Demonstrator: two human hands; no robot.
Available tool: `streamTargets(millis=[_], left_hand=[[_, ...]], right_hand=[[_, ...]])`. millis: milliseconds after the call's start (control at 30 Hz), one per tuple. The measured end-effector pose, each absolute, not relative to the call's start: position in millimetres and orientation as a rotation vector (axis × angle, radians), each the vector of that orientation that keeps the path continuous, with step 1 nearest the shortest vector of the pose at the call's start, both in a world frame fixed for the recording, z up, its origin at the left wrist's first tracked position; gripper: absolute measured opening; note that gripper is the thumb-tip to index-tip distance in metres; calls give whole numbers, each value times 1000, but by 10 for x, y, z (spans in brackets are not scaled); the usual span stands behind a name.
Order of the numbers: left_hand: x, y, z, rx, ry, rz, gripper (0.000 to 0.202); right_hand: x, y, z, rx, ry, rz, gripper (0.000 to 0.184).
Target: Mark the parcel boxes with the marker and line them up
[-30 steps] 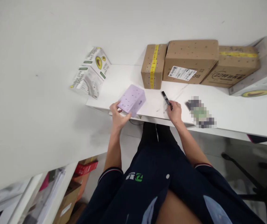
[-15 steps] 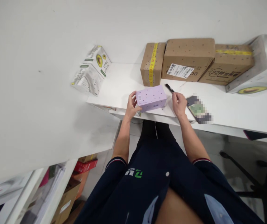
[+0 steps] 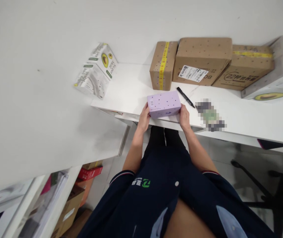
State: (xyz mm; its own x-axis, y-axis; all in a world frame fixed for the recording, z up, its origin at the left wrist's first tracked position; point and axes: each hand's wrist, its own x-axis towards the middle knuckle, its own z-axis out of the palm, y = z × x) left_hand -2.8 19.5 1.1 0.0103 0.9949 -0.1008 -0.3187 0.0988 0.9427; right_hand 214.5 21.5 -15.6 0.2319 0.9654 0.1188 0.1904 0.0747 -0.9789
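Note:
A small purple box (image 3: 164,103) with dark dots and a barcode is at the front edge of the white desk. My left hand (image 3: 144,118) grips its left end, fingers partly hidden behind the box. On its right end, my right hand (image 3: 184,117) presses with curled fingers, so both hands hold the box between them. Just beyond my right hand a black marker pen (image 3: 186,97) lies slantwise on the desk, apart from my fingers. To the right of it lies a blurred-out, phone-like flat object (image 3: 210,115).
Brown cartons line the wall: a narrow taped carton (image 3: 163,66), a labelled carton (image 3: 202,61) and another carton (image 3: 249,67). A white avocado-print box (image 3: 275,71) stands at right, two more avocado boxes (image 3: 98,71) at left. A black chair base (image 3: 267,195) is lower right.
My right hand has let go of the marker pen, leaving it on the desk, and has moved left onto the purple box. The box has shifted slightly right in view.

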Motion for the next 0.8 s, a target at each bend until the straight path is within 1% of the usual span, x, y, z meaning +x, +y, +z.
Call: streamTargets(millis=[67,167,367,533,700,800], left_hand=[[11,180,50,826,1083,1283,58],[24,207,61,818,1107,1300,61],[-2,306,-36,966,978,1380,65],[-71,228,-86,1023,895,1394,71],[-136,24,-132,1112,863,1397,66],[-130,-84,-204,1114,926,1436,66]], right_hand=[[2143,207,-151,-1380,-1195,858,63],[2152,206,-160,-1364,-1165,879,62],[2174,222,-170,-1234,-1066,913,66],[2164,241,-229,-1094,-941,1061,70],[2168,239,-252,-1082,-926,1052,62],[2166,237,-226,-1131,-1018,991,62]])
